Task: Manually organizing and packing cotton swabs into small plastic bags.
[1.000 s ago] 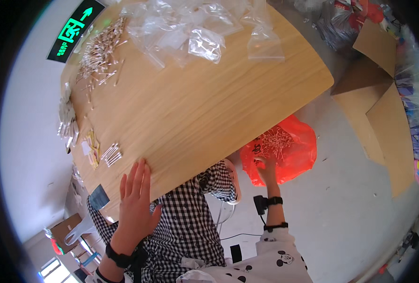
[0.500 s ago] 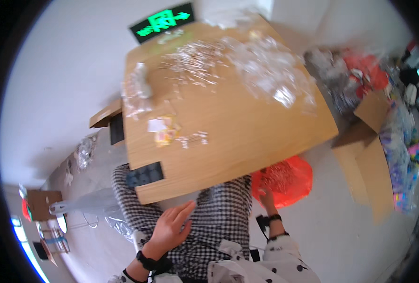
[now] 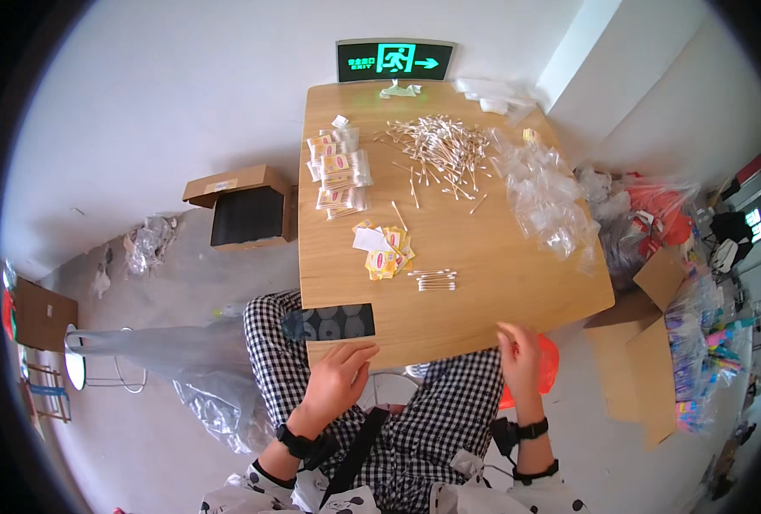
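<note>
My left hand (image 3: 339, 377) is at the table's front edge, beside a dark panel with round shapes (image 3: 339, 323); its fingers are stretched out and hold nothing. My right hand (image 3: 522, 355) is raised at the front edge further right, fingers slightly bent and apart, with nothing visible in them. Ahead of the hands lies a small row of cotton swabs (image 3: 435, 280). Left of it are loose yellow printed cards (image 3: 386, 257), one turned white side up. Packed bundles of swabs in clear bags (image 3: 340, 171) are stacked at the left, and a loose heap of swabs (image 3: 444, 146) spreads at the far middle.
Crumpled clear plastic bags (image 3: 539, 188) cover the table's right side. A lit green sign (image 3: 396, 61) stands at the back edge. Below the right edge hangs a red bag (image 3: 548, 364), partly behind my hand. Open cardboard boxes (image 3: 252, 201) (image 3: 624, 368) stand on either side.
My right hand has come up out of the red bag to the table edge. My left hand has moved slightly right and up. The head view has turned and sharpened.
</note>
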Tool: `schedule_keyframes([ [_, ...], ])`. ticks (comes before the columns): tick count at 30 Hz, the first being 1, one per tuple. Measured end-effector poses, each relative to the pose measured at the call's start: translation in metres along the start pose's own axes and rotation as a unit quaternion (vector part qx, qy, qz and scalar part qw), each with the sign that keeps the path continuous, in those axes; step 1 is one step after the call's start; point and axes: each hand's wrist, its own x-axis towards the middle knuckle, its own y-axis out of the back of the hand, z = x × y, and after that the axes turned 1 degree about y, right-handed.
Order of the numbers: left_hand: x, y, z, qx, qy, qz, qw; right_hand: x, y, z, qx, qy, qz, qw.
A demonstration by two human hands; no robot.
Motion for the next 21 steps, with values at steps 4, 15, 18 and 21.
schedule_keyframes([
  [4,-0.005,-0.012,-0.005,-0.021,0.030,-0.019,0.999,0.068,-0.058,-0.013,-0.001,0.071,-0.055,0.996],
  [15,0.072,-0.017,-0.039,0.023,0.117,0.021,0.993,0.080,-0.127,0.022,0.086,0.093,-0.087,0.988],
  [18,0.116,-0.012,-0.059,0.065,0.157,0.029,0.985,0.083,-0.120,0.025,0.086,0.066,-0.085,0.990],
  [21,0.146,0.001,-0.071,0.102,0.167,0.095,0.976,0.087,-0.099,0.040,0.042,0.052,-0.058,0.996],
])
